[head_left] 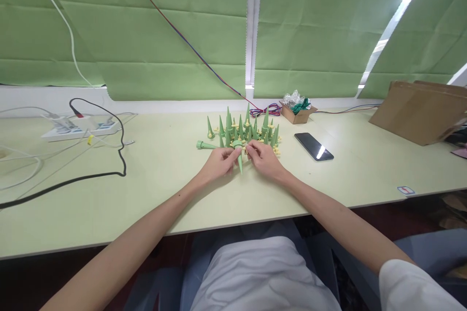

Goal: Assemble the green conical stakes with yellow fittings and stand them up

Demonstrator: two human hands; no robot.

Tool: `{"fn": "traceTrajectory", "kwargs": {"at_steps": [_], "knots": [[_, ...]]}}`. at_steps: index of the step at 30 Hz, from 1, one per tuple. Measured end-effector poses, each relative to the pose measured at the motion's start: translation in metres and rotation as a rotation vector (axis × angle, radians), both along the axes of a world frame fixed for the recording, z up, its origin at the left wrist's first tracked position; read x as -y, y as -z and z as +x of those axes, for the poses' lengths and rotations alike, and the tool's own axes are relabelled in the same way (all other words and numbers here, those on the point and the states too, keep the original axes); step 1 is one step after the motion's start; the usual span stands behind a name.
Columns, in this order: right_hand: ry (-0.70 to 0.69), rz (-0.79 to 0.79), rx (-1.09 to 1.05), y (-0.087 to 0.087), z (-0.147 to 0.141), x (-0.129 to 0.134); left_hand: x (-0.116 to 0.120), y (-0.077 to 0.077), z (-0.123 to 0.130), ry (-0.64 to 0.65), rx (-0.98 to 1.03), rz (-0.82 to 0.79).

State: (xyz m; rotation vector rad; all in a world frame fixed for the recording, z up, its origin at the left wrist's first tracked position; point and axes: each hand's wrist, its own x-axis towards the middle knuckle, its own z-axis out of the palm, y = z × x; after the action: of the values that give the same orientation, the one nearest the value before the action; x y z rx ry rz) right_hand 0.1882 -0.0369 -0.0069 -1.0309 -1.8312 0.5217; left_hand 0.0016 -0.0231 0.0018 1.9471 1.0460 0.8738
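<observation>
My left hand [222, 162] pinches a green plastic spike [240, 159], whose pointed tip is turned down toward me and whose wide collar faces away. Close on its right, my right hand [263, 157] is closed at the spike's collar, on a small yellow part [245, 148] mostly hidden by the fingers. Just beyond both hands stands a cluster of green spikes [229, 124], upright, with small yellow pieces at their bases. One more spike [207, 146] lies on its side left of the cluster, its end hidden near my left hand.
A black phone [314, 146] lies to the right. Behind it are a small cardboard box [297, 115] with crumpled wrapping and a coil of wire [268, 110]. A power strip [80, 129] and a black cable [123, 155] occupy the left; a large carton [419, 112] stands far right.
</observation>
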Motion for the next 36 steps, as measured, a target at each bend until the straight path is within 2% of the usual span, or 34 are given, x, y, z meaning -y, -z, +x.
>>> {"fn": "traceTrajectory", "kwargs": {"at_steps": [6,18,29,36], "knots": [[0.004,0.011,-0.004,0.002,-0.0002,-0.0007,0.0014,0.0014,-0.0017,0.004,-0.045,0.072],[0.022,-0.008,0.018,0.0023,-0.0013,-0.0005,0.0001,-0.0001,-0.001,-0.076,-0.086,0.352],[0.015,-0.041,-0.114,0.0013,-0.0023,0.0016,0.0019,-0.0017,0.0025,-0.149,0.118,0.233],[-0.024,-0.044,-0.115,-0.0011,-0.0013,0.0035,0.0043,-0.0073,0.0014,-0.058,0.164,0.042]]}}
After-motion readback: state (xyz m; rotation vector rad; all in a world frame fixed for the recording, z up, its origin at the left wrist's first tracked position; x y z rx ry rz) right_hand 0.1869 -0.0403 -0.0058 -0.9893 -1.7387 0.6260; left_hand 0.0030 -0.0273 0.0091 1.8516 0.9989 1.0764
